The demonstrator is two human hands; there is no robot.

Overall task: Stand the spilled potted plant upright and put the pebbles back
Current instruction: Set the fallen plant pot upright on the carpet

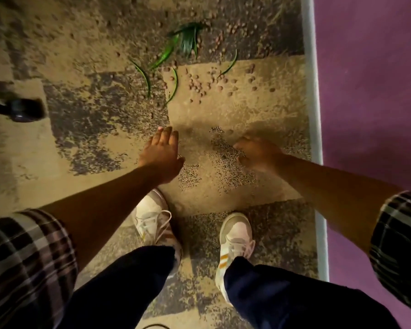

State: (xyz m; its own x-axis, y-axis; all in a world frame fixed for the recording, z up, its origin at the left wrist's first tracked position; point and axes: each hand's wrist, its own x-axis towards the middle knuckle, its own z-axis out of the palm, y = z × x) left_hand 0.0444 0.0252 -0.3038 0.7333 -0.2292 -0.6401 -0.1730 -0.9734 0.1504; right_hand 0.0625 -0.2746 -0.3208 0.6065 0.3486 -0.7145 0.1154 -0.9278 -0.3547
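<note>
- left hand (pixel 160 154): fingers straight and released, holding nothing, reaching out over the carpet (pixel 223 186).
- right hand (pixel 256 153): blurred; i cannot tell whether its fingers are curled or loose; nothing seen in it.
- plant (pixel 183 43) lies on its side far ahead, pot not visible; pebbles (pixel 207 84) scattered just near of it and to its right.
- judged step: reaching in, nothing picked up yet; next move calls for bending farther to grip the plant.

Matt, mottled carpet (pixel 81 67); smooth brown pebbles (pixel 197 84) at twelve o'clock; checked cloth sleeves (pixel 29 252); glossy dark caster (pixel 24 110) at nine.
</note>
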